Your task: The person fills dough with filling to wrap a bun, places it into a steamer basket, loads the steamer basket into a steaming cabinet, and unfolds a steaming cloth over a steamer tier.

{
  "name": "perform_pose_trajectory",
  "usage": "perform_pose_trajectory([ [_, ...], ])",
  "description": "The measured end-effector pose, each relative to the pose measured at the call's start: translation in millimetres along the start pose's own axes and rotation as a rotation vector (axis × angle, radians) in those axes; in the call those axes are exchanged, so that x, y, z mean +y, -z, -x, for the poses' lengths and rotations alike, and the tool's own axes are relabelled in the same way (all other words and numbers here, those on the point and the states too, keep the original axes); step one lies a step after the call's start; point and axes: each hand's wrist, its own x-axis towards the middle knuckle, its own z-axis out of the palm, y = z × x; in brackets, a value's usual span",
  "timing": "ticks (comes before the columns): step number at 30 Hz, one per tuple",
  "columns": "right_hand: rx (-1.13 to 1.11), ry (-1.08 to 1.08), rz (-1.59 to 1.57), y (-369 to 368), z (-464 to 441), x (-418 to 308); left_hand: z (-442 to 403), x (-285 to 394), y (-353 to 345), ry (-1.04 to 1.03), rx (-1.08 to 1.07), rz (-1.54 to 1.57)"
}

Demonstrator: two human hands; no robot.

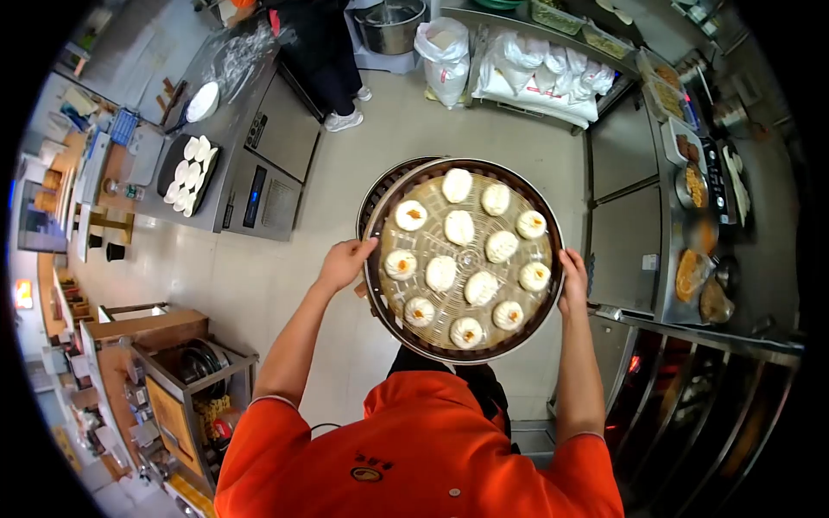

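Observation:
In front of my body I hold a round steamer basket with a dark wall and a pale mesh liner. Several white buns are spaced out on the liner. Some of the pleated ones, mostly around the outside, carry an orange topping. A second steamer shows from underneath at the upper left. My left hand grips the left side, thumb at the rim. On the opposite side my right hand is closed on the rim, its fingers partly hidden beneath.
At left, a dark tray of white dough pieces lies on a steel counter. Another person's legs are beyond it. Flour sacks stand at the back. Food containers line the right counter; a wheeled rack stands lower left.

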Motion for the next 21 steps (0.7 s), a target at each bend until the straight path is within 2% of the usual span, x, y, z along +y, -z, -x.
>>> perform_pose_trajectory([
  [4,-0.122,0.004,-0.016,-64,-44,32,-20,-39,9,0.12,0.088,0.098],
  [5,-0.13,-0.004,-0.037,-77,-49,36,-25,-42,14,0.175,0.028,0.105],
  [8,-0.125,-0.03,-0.026,-103,-71,56,-58,-90,-3,0.142,0.095,0.15],
  [14,-0.204,-0.016,-0.024,-116,-91,54,-68,-105,-5,0.108,0.02,0.18],
  [17,-0.213,-0.007,-0.001,-116,-99,58,-78,-121,-12,0.145,-0.047,0.25],
  [20,-0.201,-0.01,0.019,-124,-101,46,-82,-122,-13,0.138,-0.013,0.221],
  [21,-0.211,-0.016,0.03,-125,-105,46,-82,-119,-9,0.195,-0.058,0.201],
])
